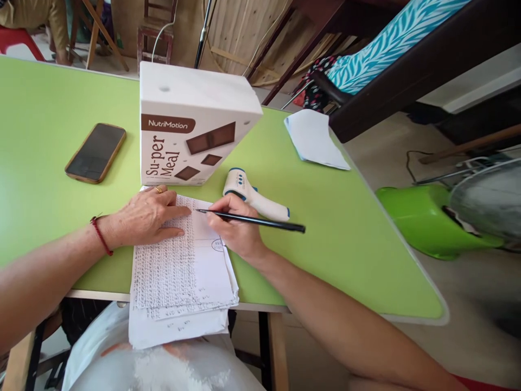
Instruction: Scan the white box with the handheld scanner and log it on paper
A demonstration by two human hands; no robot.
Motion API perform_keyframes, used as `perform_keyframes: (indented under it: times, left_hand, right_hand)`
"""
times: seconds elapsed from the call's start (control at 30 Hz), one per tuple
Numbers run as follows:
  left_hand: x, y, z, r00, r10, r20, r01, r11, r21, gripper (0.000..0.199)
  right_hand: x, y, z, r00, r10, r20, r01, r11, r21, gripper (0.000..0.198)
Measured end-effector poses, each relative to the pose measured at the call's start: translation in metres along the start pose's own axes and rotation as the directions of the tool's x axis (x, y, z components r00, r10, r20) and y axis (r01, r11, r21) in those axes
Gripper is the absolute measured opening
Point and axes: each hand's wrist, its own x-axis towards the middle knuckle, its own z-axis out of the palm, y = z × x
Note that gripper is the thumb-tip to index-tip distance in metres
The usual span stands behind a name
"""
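Observation:
My right hand [238,225] grips a black pen [260,220], its tip close to the top sheet. Under both hands lies a stack of papers [175,277] covered in dense handwritten columns, its lower sheets overhanging the table's near edge. My left hand [148,216] rests flat on the upper left of the papers, fingers spread and pointing right. A white box [195,103] labelled "NutriMotion Super Meal" stands upright just beyond the papers. Beside it, behind my right hand, lies a white and blue infrared thermometer [260,198].
On the green table [325,244], a smartphone [96,152] lies at left and folded white papers [315,138] at the far right. A bright green bin [431,222] stands on the floor to the right. Another person's leg [57,27] shows at the far left.

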Motion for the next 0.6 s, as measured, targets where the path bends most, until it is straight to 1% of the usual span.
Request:
perform_keyframes:
  times: [0.17, 0.4, 0.6]
  left_hand:
    - [-0.0001, -0.0010, 0.0008, 1.000, -0.011, 0.016, 0.011, 1.000, 0.000, 0.042]
    - [0.0006, 0.0012, 0.0002, 1.000, -0.019, 0.011, 0.019, 1.000, -0.005, 0.041]
    - [0.0015, 0.0023, -0.0024, 0.999, -0.030, 0.032, 0.030, 1.000, 0.000, 0.041]
  right_hand:
    - [0.0001, 0.0027, 0.0006, 0.997, -0.081, 0.015, 0.082, 0.995, -0.051, 0.011]
    - [-0.0002, 0.0057, 0.0012, 0.994, -0.097, 0.046, 0.100, 0.992, -0.079, 0.011]
    - [0.0010, 0.0070, 0.0014, 0.983, -0.174, 0.052, 0.179, 0.979, -0.099, 0.011]
